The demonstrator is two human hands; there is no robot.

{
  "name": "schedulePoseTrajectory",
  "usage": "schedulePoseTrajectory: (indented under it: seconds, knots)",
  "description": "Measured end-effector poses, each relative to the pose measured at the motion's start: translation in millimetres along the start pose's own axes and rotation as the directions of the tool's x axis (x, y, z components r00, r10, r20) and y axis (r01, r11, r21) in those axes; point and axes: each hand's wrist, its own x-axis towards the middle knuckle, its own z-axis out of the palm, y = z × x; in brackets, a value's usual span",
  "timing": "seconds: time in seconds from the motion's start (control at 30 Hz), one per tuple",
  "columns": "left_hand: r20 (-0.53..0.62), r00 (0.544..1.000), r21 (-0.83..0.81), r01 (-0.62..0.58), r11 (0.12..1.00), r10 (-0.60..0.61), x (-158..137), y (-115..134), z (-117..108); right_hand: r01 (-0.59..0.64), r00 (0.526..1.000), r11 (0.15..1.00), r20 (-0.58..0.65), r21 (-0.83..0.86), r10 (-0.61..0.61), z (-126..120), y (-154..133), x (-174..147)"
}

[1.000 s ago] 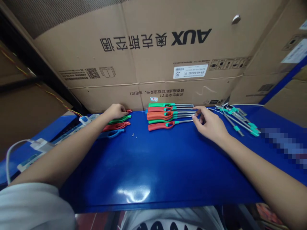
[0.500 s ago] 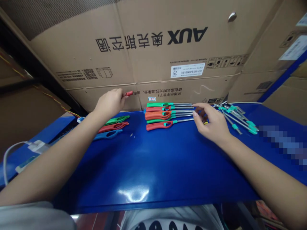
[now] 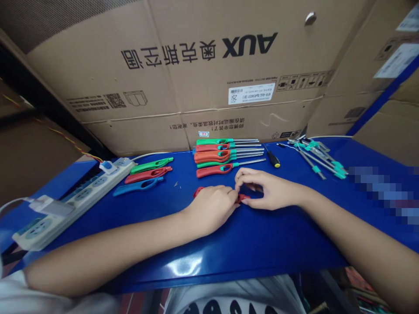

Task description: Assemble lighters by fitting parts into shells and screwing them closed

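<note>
Over the middle of the blue table, my left hand (image 3: 212,208) is closed round a red lighter handle (image 3: 244,198) and hides most of it. My right hand (image 3: 268,188) meets it from the right, thumb and fingers closed at the handle's narrow end. Whether a small part is between those fingertips, I cannot tell. Just beyond my hands lies a stack of long-necked gas lighters (image 3: 214,171) in red, orange and green, metal tubes pointing right. Green, red (image 3: 149,174) and blue (image 3: 139,187) handles without tubes lie to the left.
A screwdriver (image 3: 272,158) with a black and yellow grip lies right of the lighters. Metal tubes with teal parts (image 3: 322,163) are piled at the far right. Tiny metal pins (image 3: 176,184) lie left of my hands. A power strip (image 3: 81,196) runs along the left; cardboard (image 3: 183,96) stands behind.
My left hand has come down and right from above the loose handles, bringing the red handle. My right hand has left the lighter tubes and moved nearer to meet it, uncovering the screwdriver.
</note>
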Motion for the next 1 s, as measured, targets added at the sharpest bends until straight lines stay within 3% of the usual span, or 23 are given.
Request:
schedulePoseTrajectory:
  seconds: [0.17,0.3,0.4,0.5,0.67,0.8,0.9,1.0]
  knots:
    - [-0.104,0.991,-0.315,0.046,0.948,-0.083,-9,-1,-4,-0.023,1.000,1.000,0.015,0.009,0.023,-5,10,-2]
    - [-0.187,0.975,-0.228,0.077,0.971,-0.121,-28,-15,-11,-0.019,1.000,0.999,0.011,-0.033,0.019,-6,6,-3]
    - [-0.179,0.965,-0.215,0.149,0.965,-0.189,-43,-34,-5,-0.056,0.998,0.992,0.037,-0.110,0.060,-3,5,-1]
    - [-0.210,0.947,-0.251,0.186,0.950,-0.241,-52,-50,6,-0.089,0.993,0.981,0.061,-0.174,0.101,0,6,1]
    - [-0.264,0.932,-0.386,0.135,0.913,-0.249,-50,-58,18,-0.113,0.990,0.964,0.053,-0.241,0.129,-1,10,0]
    - [-0.287,0.920,-0.452,0.115,0.885,-0.266,-48,-56,20,-0.177,0.982,0.928,-0.117,-0.328,0.146,-6,18,-1]
    - [-0.291,0.923,-0.464,0.095,0.881,-0.252,-50,-55,21,-0.288,0.940,0.877,-0.288,-0.385,0.182,-11,27,-1]
    - [-0.290,0.928,-0.451,0.081,0.889,-0.232,-51,-56,19,-0.376,0.904,0.837,-0.354,-0.398,0.238,-17,34,-3]
